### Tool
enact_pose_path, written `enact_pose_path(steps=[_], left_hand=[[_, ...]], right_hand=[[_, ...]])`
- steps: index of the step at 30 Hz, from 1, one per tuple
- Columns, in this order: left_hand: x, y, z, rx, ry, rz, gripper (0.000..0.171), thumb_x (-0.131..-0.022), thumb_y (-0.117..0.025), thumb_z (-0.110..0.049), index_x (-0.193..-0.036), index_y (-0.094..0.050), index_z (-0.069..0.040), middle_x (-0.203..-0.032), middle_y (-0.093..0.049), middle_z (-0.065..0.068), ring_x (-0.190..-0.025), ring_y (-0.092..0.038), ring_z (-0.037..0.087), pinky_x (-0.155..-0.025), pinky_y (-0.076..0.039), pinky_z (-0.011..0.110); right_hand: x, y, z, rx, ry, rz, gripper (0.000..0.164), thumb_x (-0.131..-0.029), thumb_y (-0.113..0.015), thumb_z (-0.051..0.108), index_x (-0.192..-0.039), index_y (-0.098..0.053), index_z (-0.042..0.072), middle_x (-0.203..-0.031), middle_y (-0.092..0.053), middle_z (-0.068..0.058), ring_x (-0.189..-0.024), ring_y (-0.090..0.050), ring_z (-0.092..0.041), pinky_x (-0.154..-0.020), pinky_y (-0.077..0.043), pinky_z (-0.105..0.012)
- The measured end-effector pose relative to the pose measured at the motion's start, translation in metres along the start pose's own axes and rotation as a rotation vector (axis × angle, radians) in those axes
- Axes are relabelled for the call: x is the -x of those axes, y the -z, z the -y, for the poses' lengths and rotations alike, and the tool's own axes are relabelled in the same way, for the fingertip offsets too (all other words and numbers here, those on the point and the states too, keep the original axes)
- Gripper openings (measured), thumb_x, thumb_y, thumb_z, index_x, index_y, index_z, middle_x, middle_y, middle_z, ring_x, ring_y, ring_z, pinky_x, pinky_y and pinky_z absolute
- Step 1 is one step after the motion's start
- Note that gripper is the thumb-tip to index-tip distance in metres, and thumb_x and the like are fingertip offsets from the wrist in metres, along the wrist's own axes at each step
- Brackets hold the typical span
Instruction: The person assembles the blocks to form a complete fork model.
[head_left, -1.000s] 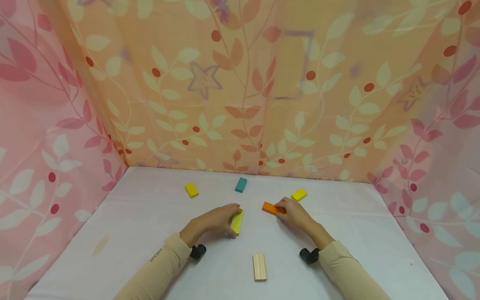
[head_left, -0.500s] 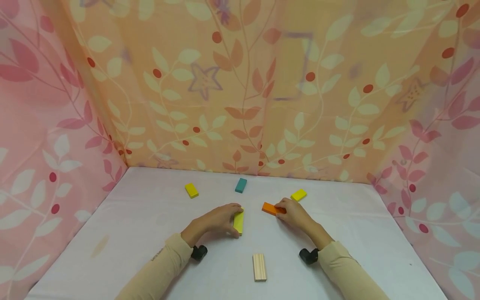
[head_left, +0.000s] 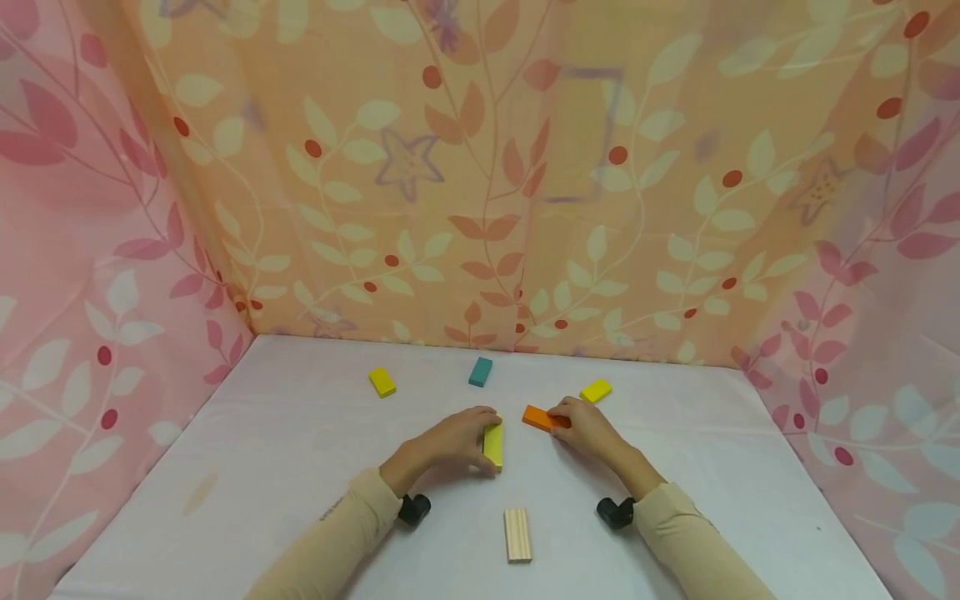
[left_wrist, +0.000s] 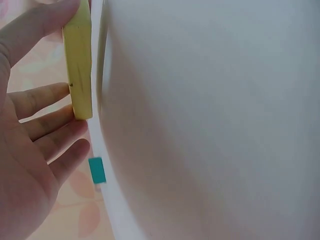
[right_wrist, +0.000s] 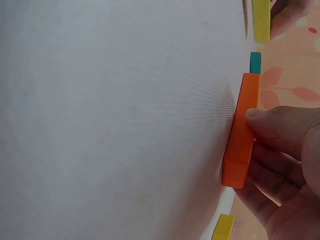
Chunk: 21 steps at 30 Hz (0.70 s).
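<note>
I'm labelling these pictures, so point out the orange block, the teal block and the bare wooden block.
Orange block (right_wrist: pixel 240 142), right wrist view, middle of its long face.
Teal block (head_left: pixel 481 371), head view, middle of its top.
Bare wooden block (head_left: pixel 517 533), head view, middle of its top.

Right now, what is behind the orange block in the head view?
Behind the orange block is white tabletop, with a teal block farther back to the left and a yellow block back to the right. What the right hand covers cannot be seen.

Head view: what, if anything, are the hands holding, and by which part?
Left hand: yellow block, by its two ends. Right hand: orange block, by its long sides.
</note>
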<state>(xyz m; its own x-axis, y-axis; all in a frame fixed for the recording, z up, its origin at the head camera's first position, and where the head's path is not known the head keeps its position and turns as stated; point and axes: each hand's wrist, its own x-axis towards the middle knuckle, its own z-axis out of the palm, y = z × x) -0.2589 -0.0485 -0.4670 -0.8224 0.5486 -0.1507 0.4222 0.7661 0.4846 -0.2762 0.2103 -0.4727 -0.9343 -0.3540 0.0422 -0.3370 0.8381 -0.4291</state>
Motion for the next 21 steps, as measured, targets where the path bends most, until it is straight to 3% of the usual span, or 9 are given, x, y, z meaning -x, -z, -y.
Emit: enact_pose_path(steps=[11, 21], left_hand=[[-0.013, -0.006, -0.021, -0.035, -0.005, -0.003, 0.082, -0.070, -0.086, -0.044, -0.139, -0.053, -0.014, -0.147, -0.049, 0.003, -0.131, -0.049, 0.021, -0.112, -0.042, 0.039], [-0.019, -0.013, -0.029, -0.048, 0.013, 0.005, 0.081, -0.070, -0.085, -0.046, -0.138, -0.053, -0.015, -0.147, -0.049, 0.003, -0.130, -0.050, 0.020, -0.111, -0.042, 0.039]], right_hand=[[-0.001, -0.001, 0.000, 0.001, -0.020, -0.001, 0.029, -0.086, -0.073, 0.012, -0.114, -0.071, 0.003, -0.102, -0.066, -0.004, -0.092, -0.060, -0.018, -0.091, -0.053, -0.040], [0.000, 0.000, 0.000, -0.011, -0.026, 0.006, 0.029, -0.086, -0.074, 0.012, -0.113, -0.071, 0.003, -0.100, -0.066, -0.003, -0.089, -0.059, -0.016, -0.090, -0.053, -0.040]])
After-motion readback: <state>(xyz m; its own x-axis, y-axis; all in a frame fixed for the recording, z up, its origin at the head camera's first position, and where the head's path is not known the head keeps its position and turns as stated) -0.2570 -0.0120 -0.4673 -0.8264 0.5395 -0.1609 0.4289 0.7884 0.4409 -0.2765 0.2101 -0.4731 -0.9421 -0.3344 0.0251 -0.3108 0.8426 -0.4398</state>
